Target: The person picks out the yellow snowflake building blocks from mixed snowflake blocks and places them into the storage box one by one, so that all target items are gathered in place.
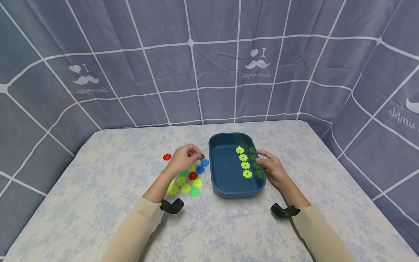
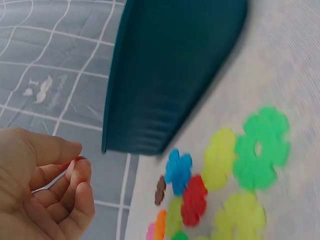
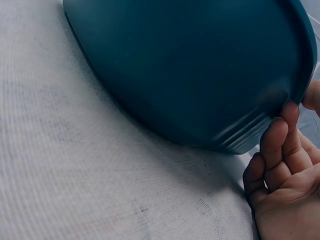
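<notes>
My left hand [image 1: 184,159] is over a spread of plastic snowflake discs left of a dark blue tub [image 1: 226,191]. Its thumb and fingertips pinch a red snowflake disc [image 1: 190,154], mostly hidden by the fingers. Below it lie yellow discs [image 1: 181,180], blue discs [image 1: 200,169], a red disc [image 1: 193,175] and a green disc [image 2: 262,147]. A brown disc [image 1: 202,157] is just beyond the fingertips. My right hand [image 1: 274,170] grips the tub's right rim, thumb on top, fingers against the outer wall. Inside the tub, several yellow-green discs [image 1: 243,157] form a row along the right side.
A pale, patterned cloth [image 1: 235,229] covers the table. One red disc [image 1: 167,157] lies apart at the left of the spread. A grey-blue checked curtain [image 1: 216,65] hangs behind the table and along both sides.
</notes>
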`<state>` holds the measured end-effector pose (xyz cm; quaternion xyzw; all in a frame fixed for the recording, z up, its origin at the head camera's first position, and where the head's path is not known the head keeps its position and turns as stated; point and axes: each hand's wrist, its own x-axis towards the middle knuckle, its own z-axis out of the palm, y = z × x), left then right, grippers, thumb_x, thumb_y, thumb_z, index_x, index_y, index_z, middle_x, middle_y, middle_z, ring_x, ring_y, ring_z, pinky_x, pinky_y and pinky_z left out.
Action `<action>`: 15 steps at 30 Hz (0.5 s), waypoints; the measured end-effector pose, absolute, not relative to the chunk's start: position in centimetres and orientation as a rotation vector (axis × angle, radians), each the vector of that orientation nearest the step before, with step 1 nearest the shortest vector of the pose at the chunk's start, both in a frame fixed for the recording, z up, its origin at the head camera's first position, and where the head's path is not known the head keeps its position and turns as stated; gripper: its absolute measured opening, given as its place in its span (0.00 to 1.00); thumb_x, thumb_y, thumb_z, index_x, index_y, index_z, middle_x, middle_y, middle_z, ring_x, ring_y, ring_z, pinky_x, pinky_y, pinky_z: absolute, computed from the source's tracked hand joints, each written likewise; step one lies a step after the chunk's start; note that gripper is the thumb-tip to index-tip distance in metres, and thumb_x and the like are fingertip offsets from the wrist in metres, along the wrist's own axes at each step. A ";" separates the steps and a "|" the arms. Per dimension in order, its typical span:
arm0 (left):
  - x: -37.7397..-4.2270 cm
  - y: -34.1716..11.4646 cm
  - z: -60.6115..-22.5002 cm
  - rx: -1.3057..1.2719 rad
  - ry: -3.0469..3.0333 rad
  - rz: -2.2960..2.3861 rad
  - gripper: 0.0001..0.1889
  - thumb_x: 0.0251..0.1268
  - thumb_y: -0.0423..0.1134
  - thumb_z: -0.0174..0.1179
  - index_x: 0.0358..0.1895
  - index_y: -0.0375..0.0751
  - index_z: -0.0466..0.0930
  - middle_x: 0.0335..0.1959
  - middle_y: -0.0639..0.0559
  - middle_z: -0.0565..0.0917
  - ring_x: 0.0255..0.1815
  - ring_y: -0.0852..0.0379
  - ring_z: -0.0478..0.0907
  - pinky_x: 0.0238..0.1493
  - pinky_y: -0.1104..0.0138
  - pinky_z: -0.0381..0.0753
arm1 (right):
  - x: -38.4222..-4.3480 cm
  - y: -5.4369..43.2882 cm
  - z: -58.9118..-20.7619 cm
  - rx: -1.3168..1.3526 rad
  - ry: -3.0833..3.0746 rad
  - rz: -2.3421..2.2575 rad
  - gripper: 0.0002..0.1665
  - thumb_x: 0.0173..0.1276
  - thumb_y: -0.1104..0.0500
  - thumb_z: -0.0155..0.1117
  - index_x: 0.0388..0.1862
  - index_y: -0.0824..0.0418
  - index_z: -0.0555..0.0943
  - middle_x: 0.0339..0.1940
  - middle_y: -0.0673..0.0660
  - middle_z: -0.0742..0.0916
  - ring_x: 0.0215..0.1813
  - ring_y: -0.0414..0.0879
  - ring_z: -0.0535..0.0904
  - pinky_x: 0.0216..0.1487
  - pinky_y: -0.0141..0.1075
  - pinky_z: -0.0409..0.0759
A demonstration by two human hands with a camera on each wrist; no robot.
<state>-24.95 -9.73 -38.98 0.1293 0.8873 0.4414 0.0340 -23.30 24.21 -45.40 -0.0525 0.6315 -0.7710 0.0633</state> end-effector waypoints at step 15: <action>-24.1 -13.3 -40.5 0.356 2.728 1.349 0.04 0.69 0.34 0.60 0.41 0.37 0.79 0.34 0.48 0.80 0.35 0.51 0.74 0.35 0.64 0.76 | -23.3 24.0 -45.3 -0.131 1.939 -2.318 0.32 0.73 0.67 0.55 0.71 0.74 0.58 0.35 0.51 0.88 0.34 0.41 0.84 0.36 0.33 0.82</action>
